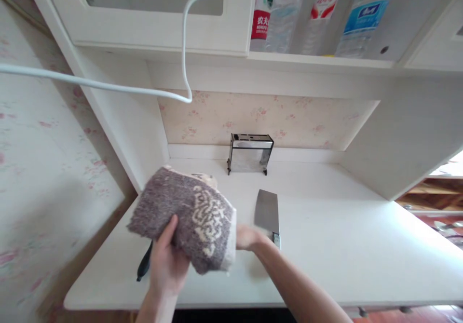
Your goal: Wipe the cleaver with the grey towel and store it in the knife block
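A folded purple-grey towel (173, 193) with a cream swirl pattern is held up above the white counter. My left hand (169, 260) grips its lower edge, thumb on the near face and fingers behind. At the towel's right edge, my right hand (248, 237) reaches in behind the cloth, so its fingers are hidden. A cleaver (266, 209) lies flat on the counter beyond my right wrist, its handle partly covered by my forearm. The dark handle (144, 264) of some tool shows left of my left hand; its other end is out of sight behind the towel and hand.
A metal-and-clear knife stand (250, 159) is against the back wall. Overhead, a cabinet shelf (321, 61) carries several plastic bottles (365, 21). A white cable (108, 87) hangs across the upper left. Side panels bound the white counter (325, 255).
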`<state>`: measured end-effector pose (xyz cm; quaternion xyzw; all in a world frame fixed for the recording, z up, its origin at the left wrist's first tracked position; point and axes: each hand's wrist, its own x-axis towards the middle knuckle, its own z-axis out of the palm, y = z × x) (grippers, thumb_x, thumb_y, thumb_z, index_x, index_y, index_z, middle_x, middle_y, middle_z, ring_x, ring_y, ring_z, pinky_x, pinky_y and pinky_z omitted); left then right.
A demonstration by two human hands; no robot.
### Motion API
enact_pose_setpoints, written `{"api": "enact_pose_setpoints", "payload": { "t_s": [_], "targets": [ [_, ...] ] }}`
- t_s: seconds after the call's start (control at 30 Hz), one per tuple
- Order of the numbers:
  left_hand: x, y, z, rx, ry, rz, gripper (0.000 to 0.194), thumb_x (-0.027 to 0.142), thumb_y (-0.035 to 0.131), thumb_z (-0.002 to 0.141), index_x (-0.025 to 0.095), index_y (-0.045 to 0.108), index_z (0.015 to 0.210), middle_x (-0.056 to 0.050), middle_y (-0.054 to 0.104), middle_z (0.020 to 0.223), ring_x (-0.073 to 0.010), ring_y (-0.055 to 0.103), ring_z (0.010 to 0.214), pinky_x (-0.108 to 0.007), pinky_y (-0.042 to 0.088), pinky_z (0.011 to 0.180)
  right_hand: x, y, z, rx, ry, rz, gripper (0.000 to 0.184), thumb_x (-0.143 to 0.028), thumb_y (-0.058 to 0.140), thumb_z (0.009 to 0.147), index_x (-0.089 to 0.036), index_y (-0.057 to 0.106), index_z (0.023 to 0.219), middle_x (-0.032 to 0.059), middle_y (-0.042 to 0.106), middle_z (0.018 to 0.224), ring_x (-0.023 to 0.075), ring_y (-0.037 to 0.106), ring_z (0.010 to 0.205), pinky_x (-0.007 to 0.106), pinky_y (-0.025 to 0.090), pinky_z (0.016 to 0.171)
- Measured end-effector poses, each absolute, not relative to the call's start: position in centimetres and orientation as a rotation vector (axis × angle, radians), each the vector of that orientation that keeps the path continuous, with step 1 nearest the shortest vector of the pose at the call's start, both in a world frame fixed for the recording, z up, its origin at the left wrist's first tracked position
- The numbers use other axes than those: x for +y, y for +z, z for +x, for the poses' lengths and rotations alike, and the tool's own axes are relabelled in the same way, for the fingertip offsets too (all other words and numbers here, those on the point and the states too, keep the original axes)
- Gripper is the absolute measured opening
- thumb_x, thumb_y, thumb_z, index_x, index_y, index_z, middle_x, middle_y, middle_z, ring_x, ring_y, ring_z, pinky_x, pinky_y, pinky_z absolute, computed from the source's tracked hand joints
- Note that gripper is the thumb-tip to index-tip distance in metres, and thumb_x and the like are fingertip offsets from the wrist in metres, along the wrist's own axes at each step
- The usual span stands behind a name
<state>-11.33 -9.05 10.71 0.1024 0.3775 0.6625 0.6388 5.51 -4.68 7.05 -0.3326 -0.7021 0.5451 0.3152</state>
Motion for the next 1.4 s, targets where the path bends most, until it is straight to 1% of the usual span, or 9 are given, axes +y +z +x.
{"api": "enact_pose_setpoints", "payload": {
  "t_s": [0.13,0.37,0.57,0.67,0.77,0.9,1.0,1.07,1.4],
  "targets": [
    [-9.4,12.6,-16.8,0.957,1.980,0.393,0.049,0.011,0.066,0.075,0.033,0.060,0.119,0.004,0.065,0.122,-0.0226,0.048,0.127,-0.042,0.043,0.106,-4.3,6.8,-0.8,-2.207,1.186,-1.244,0.032,-0.041,0.061,0.077,-0.020,0.067,0.100,0.0039,0.072,0.094,0.0238,0.067,0.089,0.030,0.051,0.073],
    [-9.9,12.7,-21.0,1.011,2.166,0.483,0.036,0.020,0.065,0.077,0.023,0.063,0.113,-0.001,0.066,0.119,-0.0251,0.051,0.123,-0.042,0.042,0.107,-3.8,5.0,-9.6,-2.682,0.655,-1.251,0.055,-0.056,0.023,0.091,-0.024,0.062,0.115,0.0127,0.069,0.109,0.0346,0.067,0.094,0.048,0.052,0.072],
    [-9.1,11.9,-22.0,1.091,2.122,0.434,0.040,0.020,0.066,0.076,0.026,0.062,0.116,0.001,0.066,0.119,-0.0235,0.051,0.123,-0.040,0.044,0.104,-3.6,4.5,-10.8,-2.664,0.659,-1.386,0.057,-0.064,0.039,0.081,-0.020,0.069,0.103,0.0155,0.069,0.106,0.0379,0.064,0.099,0.051,0.049,0.079],
    [-8.7,11.6,-21.4,1.168,2.056,0.393,0.042,0.025,0.070,0.075,0.032,0.062,0.115,0.003,0.063,0.123,-0.0232,0.050,0.124,-0.037,0.048,0.100,-3.2,4.7,-8.8,-2.534,0.792,-1.489,0.040,-0.051,0.058,0.073,-0.020,0.068,0.097,0.0146,0.071,0.096,0.0357,0.065,0.094,0.044,0.051,0.076],
    [-8.4,11.4,-20.3,1.250,1.996,0.329,0.044,0.031,0.075,0.071,0.035,0.063,0.114,0.004,0.061,0.126,-0.0236,0.049,0.126,-0.036,0.048,0.100,-2.7,4.5,-5.9,-2.150,1.130,-1.527,0.027,-0.033,0.052,0.079,-0.021,0.058,0.103,0.0063,0.067,0.074,0.0239,0.068,0.068,0.033,0.050,0.060],
    [-8.2,11.1,-18.7,1.309,1.982,0.373,0.047,0.032,0.077,0.070,0.036,0.064,0.115,0.004,0.060,0.128,-0.0233,0.047,0.128,-0.039,0.040,0.108,-2.7,3.5,-1.5,-1.389,1.570,-1.493,0.022,-0.020,0.040,0.082,-0.024,0.042,0.104,-0.0074,0.050,0.064,0.0080,0.048,0.035,0.019,0.036,0.038],
    [-7.9,10.8,-17.4,1.310,1.932,0.424,0.046,0.032,0.077,0.070,0.035,0.064,0.115,0.003,0.062,0.126,-0.0239,0.047,0.128,-0.041,0.038,0.109,-3.7,2.9,1.9,-1.153,1.517,-1.366,0.017,-0.025,0.047,0.083,-0.026,0.037,0.098,-0.0106,0.046,0.068,0.0023,0.034,0.032,0.015,0.023,0.034],
    [-7.7,10.5,-16.5,1.316,1.869,0.458,0.044,0.031,0.077,0.070,0.032,0.066,0.113,0.001,0.064,0.123,-0.0248,0.049,0.127,-0.042,0.039,0.109,-4.8,2.8,4.1,-1.120,1.435,-1.283,0.021,-0.032,0.052,0.084,-0.026,0.036,0.097,-0.0103,0.050,0.071,0.0016,0.032,0.034,0.015,0.022,0.034],
    [-7.5,10.1,-11.4,1.158,1.546,0.466,0.045,0.022,0.069,0.078,0.028,0.061,0.123,-0.004,0.067,0.119,-0.0227,0.061,0.112,-0.038,0.048,0.100,-10.3,5.4,8.4,-1.192,1.216,-1.122,0.031,-0.047,0.054,0.088,-0.020,0.049,0.103,-0.0009,0.061,0.080,0.0054,0.047,0.046,0.019,0.035,0.041]
  ]
}}
